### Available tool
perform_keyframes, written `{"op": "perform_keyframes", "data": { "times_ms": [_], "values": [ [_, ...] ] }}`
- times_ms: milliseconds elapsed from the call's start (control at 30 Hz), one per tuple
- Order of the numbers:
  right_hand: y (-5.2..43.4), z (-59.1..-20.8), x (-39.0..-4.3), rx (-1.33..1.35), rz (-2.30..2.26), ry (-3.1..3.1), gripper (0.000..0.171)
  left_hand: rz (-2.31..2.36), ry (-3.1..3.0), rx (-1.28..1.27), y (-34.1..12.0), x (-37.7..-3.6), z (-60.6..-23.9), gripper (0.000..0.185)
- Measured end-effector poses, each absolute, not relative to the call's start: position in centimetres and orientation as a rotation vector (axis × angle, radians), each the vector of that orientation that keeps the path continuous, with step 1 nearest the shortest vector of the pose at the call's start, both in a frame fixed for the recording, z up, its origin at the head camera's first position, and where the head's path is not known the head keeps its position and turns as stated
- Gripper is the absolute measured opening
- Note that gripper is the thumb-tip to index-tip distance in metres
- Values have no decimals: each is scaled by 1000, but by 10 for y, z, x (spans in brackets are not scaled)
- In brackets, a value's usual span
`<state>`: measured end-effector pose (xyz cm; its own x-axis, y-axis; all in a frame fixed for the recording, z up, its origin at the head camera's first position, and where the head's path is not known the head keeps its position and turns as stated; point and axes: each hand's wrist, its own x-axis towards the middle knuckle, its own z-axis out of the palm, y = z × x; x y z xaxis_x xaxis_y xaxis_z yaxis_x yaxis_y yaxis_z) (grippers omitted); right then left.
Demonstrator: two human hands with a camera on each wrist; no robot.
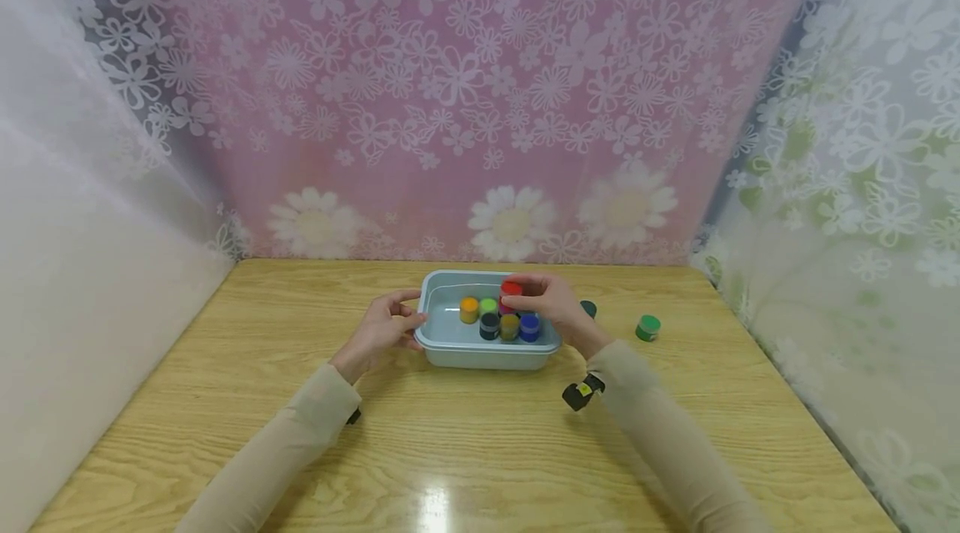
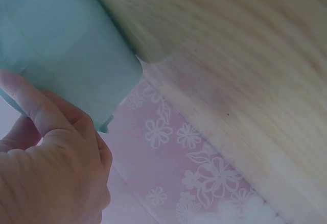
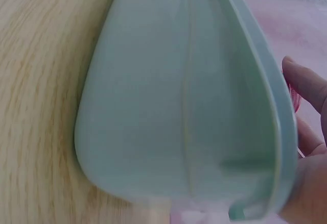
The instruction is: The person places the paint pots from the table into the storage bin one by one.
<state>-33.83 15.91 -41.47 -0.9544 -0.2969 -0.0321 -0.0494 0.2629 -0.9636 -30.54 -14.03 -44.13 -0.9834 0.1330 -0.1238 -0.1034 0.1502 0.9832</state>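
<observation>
A pale blue-green plastic tub (image 1: 487,359) sits on the wooden table. My left hand (image 1: 381,329) grips its left end, thumb and fingers at the rim; in the left wrist view that hand (image 2: 61,157) lies against the tub's wall (image 2: 66,45). Over the tub's right part, my right hand (image 1: 551,305) pinches a small red paint jar (image 1: 512,291) between thumb and fingers. Beneath and beside it in the tub stand an orange jar (image 1: 468,310), a light green jar (image 1: 488,306), a black jar (image 1: 489,326), an olive-yellow jar (image 1: 509,327) and a blue jar (image 1: 529,328).
On the table right of the tub are a green jar (image 1: 648,328) and a dark jar (image 1: 588,309), partly hidden behind the right wrist. A pink floral curtain (image 1: 465,99) hangs at the table's back edge, with pale curtains at both sides.
</observation>
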Motion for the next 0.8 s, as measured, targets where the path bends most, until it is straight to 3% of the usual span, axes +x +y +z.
{"op": "perform_keyframes", "data": {
  "times_ms": [800],
  "values": [
    [107,-427,-343,-480,-1553,2326,52,1960,2223,35,-140,-304,-440,53]
  ]
}}
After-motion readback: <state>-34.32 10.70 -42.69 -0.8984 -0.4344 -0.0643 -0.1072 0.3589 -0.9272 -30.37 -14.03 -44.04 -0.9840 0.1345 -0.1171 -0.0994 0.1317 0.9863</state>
